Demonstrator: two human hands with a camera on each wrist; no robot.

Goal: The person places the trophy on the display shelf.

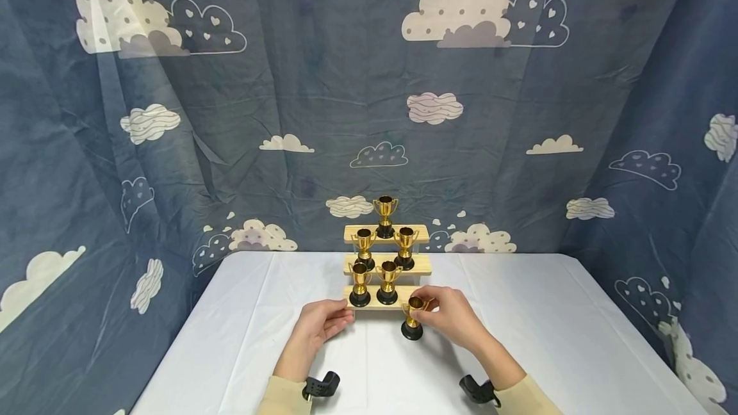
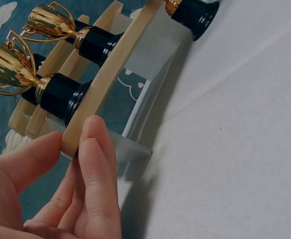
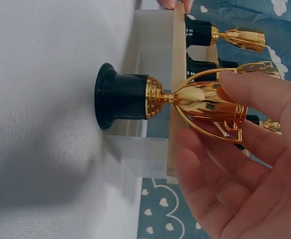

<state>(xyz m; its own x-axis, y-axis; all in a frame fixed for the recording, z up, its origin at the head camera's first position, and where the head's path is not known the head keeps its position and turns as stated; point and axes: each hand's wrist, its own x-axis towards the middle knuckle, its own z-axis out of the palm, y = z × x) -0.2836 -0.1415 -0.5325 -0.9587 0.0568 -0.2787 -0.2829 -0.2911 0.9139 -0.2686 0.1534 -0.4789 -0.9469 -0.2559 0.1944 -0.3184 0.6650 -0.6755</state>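
Note:
In the head view a small gold trophy cup (image 1: 412, 316) with a black base is held by my right hand (image 1: 452, 316), in front of the lowest shelf. The right wrist view shows thumb and fingers pinching the cup (image 3: 205, 99) of this trophy by its bowl. My left hand (image 1: 321, 323) pinches the left end of the lowest wooden shelf board (image 2: 110, 74) between thumb and fingers. Two trophies stand on that board, a left one (image 1: 360, 285) and a middle one (image 1: 388, 282). Two more stand on the middle tier (image 1: 425, 264), and a single trophy (image 1: 385, 216) on the top tier (image 1: 352, 233).
Clear panels (image 3: 140, 154) support the boards of the three-tier stand. It stands near the back of a table with a white cloth (image 1: 259, 312). Behind and beside the table hangs a dark blue curtain (image 1: 323, 82) with a cloud print.

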